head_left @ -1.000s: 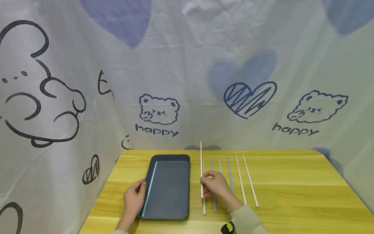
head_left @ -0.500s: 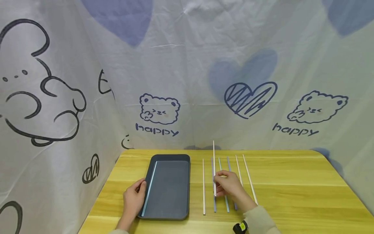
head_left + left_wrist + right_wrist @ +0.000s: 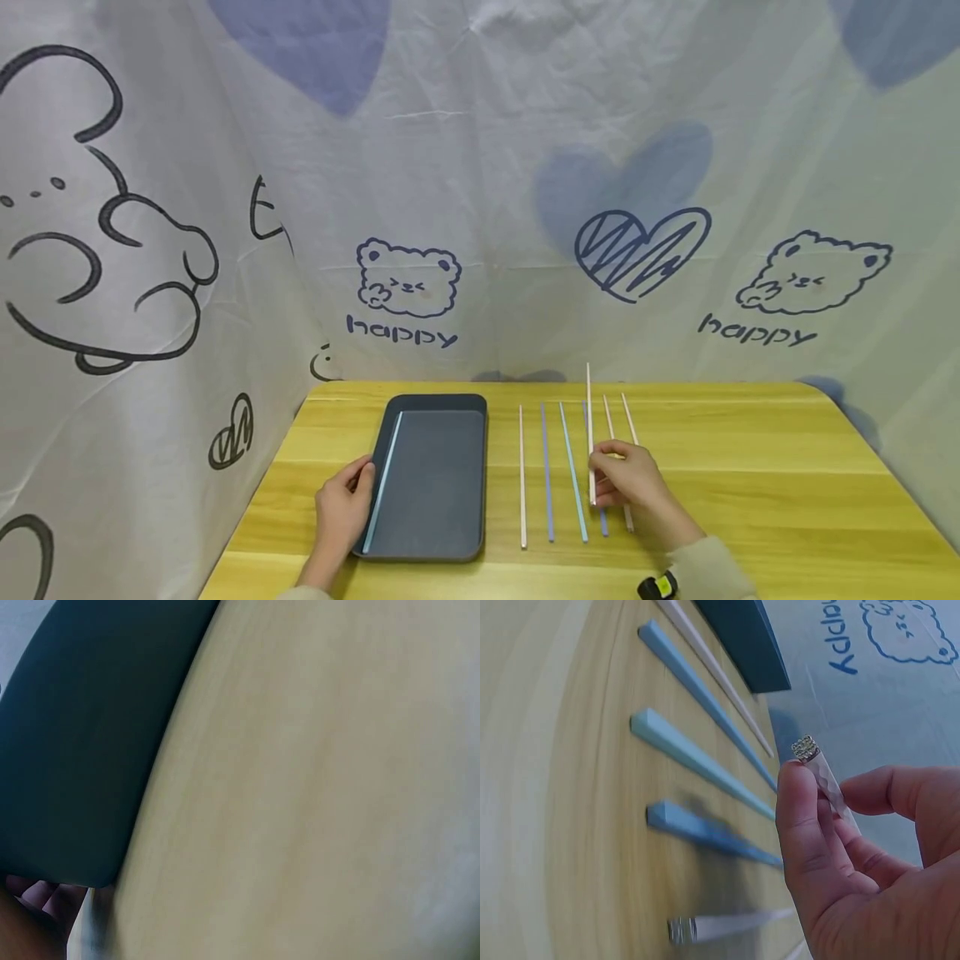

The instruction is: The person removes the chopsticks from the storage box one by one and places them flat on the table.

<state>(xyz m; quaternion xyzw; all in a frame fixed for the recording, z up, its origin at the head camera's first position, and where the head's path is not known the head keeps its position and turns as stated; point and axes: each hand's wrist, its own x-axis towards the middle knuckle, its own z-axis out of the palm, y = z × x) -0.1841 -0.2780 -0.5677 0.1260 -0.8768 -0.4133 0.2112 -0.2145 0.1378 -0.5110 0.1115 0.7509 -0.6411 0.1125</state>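
My right hand [image 3: 633, 479] pinches a pale pink chopstick [image 3: 589, 408] between thumb and fingers, tilted above the table. In the right wrist view, this chopstick [image 3: 826, 780] shows a glittery silver end. Under and beside it lie a pink chopstick [image 3: 522, 479], a violet-blue chopstick [image 3: 547, 475], a light blue chopstick [image 3: 573, 471], another violet-blue one partly hidden, and two pale chopsticks partly behind the hand. My left hand [image 3: 343, 508] grips the left edge of a dark grey tray [image 3: 438, 483]. One light blue chopstick [image 3: 383, 483] lies lengthwise along the tray's left side.
The wooden table [image 3: 772, 500] extends to the right of the chopsticks. A white curtain [image 3: 510, 208] with hearts and bear drawings hangs behind and at the left. A black band with a yellow-green face [image 3: 658, 586] is at the right sleeve.
My right hand has moved steadily right with the pale pink chopstick, from over the leftmost chopstick in the row to over the right-hand violet-blue one. The left hand and tray stay put.
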